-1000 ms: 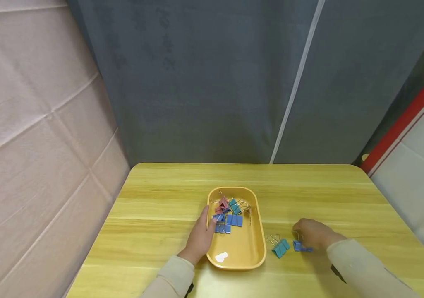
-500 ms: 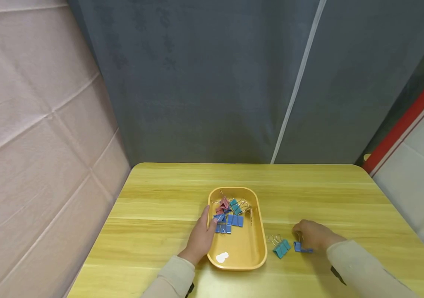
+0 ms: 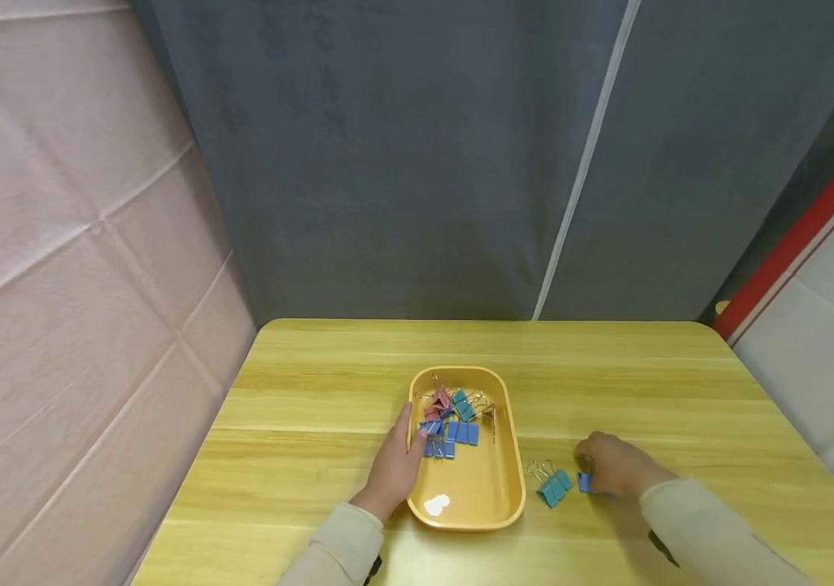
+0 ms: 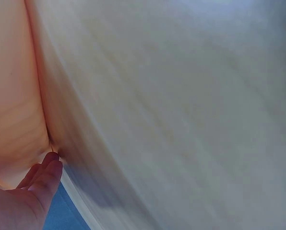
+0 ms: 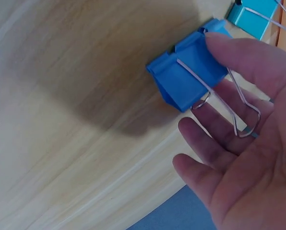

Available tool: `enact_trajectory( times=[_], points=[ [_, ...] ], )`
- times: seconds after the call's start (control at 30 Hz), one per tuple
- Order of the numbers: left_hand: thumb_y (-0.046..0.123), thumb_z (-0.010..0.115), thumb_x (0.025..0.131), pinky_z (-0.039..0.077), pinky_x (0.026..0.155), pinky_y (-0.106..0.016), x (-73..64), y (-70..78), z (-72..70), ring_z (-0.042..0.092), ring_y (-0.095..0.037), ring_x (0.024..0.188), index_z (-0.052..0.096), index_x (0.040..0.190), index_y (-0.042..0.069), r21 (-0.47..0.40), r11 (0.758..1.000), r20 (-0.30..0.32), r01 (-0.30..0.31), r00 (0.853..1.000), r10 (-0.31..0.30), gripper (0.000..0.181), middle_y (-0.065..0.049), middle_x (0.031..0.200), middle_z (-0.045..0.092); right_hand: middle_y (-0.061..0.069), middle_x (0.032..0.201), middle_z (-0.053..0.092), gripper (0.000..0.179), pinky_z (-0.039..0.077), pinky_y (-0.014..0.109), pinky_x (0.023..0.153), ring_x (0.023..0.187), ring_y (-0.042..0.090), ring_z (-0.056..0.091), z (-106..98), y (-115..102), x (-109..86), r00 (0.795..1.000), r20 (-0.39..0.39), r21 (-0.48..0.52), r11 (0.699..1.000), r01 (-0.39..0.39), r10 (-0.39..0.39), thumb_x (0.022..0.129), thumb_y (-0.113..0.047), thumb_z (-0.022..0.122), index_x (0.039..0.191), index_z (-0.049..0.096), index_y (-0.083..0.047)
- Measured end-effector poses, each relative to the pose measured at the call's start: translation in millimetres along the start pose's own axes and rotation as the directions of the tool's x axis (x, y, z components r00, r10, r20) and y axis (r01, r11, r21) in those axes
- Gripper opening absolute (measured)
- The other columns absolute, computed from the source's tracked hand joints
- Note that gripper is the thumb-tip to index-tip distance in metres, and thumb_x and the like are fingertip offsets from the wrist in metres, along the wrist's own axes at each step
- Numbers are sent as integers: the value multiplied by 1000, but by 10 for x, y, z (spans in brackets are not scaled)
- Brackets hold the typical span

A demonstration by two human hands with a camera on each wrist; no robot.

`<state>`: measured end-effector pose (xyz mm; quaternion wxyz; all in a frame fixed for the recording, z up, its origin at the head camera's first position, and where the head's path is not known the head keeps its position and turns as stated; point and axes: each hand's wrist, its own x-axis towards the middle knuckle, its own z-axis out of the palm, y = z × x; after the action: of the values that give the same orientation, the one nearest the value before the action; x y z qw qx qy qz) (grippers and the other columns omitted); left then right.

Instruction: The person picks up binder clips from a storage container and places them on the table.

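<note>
My left hand (image 3: 392,468) holds the left side of a yellow plastic tray (image 3: 486,519), thumb over the rim and fingers along the outer wall. In the left wrist view the fingers (image 4: 46,172) lie against the tray wall (image 4: 13,86). Inside the tray are pink, teal and blue binder clips (image 3: 464,433). To its right, my right hand (image 3: 622,465) pinches a blue binder clip (image 5: 191,72) at the table, thumb on its body and other fingers behind. Its wire handles point toward the palm. A teal binder clip (image 3: 554,488) lies between tray and right hand.
The wooden table (image 3: 329,374) extends around the tray on all sides. A dark grey curtain (image 3: 402,163) hangs behind it, a pale cloth wall (image 3: 80,285) on the left and a white panel with a red edge (image 3: 812,220) on the right.
My right hand has shifted very slightly, and its fingers now cover more of the blue binder clip in the head view. The left hand stays on the tray.
</note>
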<state>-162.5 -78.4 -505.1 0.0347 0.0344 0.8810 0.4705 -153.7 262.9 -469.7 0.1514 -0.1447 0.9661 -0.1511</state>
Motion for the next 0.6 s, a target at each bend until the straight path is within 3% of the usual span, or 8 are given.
enact_trajectory(
  times=[0.23,0.6],
  points=[
    [32,40,104,25,114,-56,-5,11,-4,32,-42,138,19,155,10,-9,1000,-2,-7,1000,7,59,-18,154,30,5,88,59,33,57,46,74,80,25,59,95,4,-34,997,-68,-93,995,41,-48,70,-3,80,100,67,1],
    [32,40,104,25,114,-56,-8,1,-1,32,-41,138,19,155,11,-10,1000,1,-1,1000,1,59,-18,154,31,15,99,65,35,56,51,78,92,36,62,100,-51,-69,997,-73,-176,984,7,-20,72,-3,80,104,67,0]
  ],
)
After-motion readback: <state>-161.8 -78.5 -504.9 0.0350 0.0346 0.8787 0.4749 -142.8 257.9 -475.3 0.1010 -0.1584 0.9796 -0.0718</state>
